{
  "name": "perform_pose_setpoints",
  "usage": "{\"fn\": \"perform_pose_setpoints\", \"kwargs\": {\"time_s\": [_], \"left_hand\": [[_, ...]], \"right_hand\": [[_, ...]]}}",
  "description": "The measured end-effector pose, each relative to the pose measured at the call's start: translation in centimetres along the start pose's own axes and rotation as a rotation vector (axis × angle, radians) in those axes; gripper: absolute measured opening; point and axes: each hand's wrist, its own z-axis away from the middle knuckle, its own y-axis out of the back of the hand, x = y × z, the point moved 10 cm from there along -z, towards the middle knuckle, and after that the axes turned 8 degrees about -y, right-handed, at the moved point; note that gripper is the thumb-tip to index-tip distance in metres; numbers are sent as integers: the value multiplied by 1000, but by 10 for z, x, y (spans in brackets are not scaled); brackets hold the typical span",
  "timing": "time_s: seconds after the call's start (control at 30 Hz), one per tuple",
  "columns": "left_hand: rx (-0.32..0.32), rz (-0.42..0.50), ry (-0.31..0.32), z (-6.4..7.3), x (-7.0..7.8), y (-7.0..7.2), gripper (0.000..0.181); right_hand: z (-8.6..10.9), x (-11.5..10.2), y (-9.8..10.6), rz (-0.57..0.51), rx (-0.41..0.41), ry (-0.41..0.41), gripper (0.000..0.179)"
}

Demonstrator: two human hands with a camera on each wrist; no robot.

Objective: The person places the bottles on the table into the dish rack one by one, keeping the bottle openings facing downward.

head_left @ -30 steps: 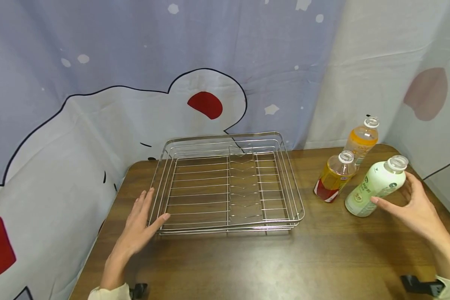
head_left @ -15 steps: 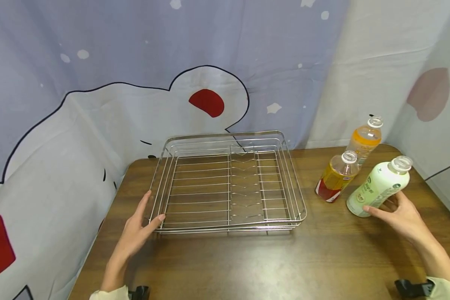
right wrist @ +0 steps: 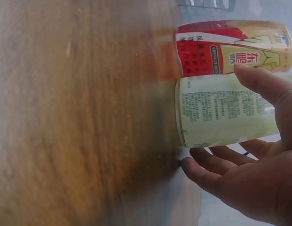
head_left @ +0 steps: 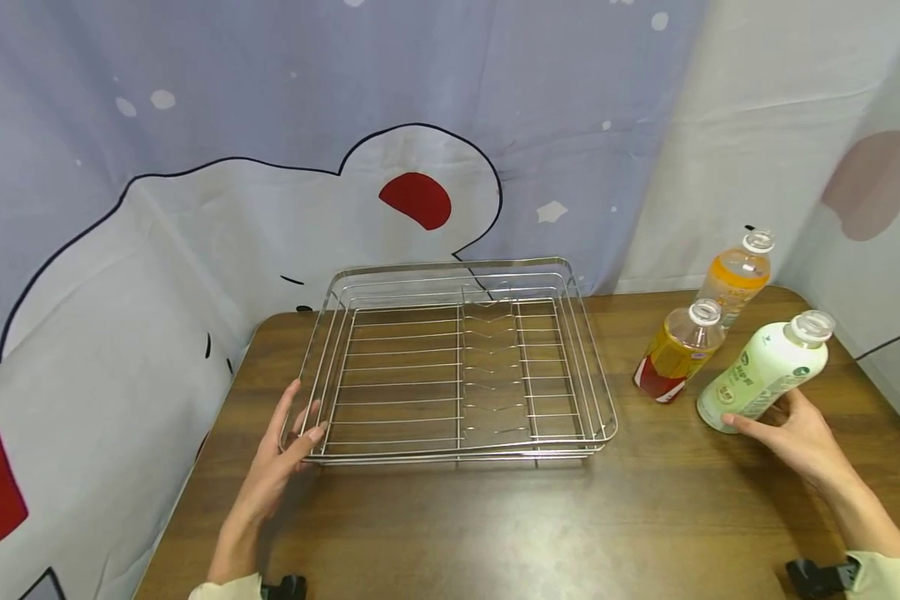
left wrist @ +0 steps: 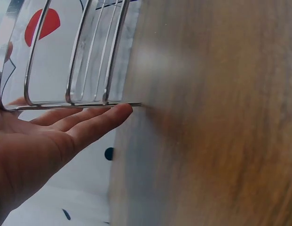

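Shifted since earlier: left hand [head_left: 272, 463], straight-fingered against the left side of the silver rectangular wire rack [head_left: 457, 455], and right hand [head_left: 798, 433], lowered, loosely spread around the pale-green cylindrical bottle [head_left: 767, 367] right of the rack, both apparently for steadying.

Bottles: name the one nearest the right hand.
The pale green bottle, beside the right hand; the yellow bottle and orange bottle stand farther off.
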Motion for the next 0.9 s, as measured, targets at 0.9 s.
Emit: {"fn": "perform_pose_setpoints", "kwargs": {"time_s": [0.9], "left_hand": [[1,-14,-14,1,-3,0,71]], "right_hand": [[13,-7,22,95,144,-97,71]]}}
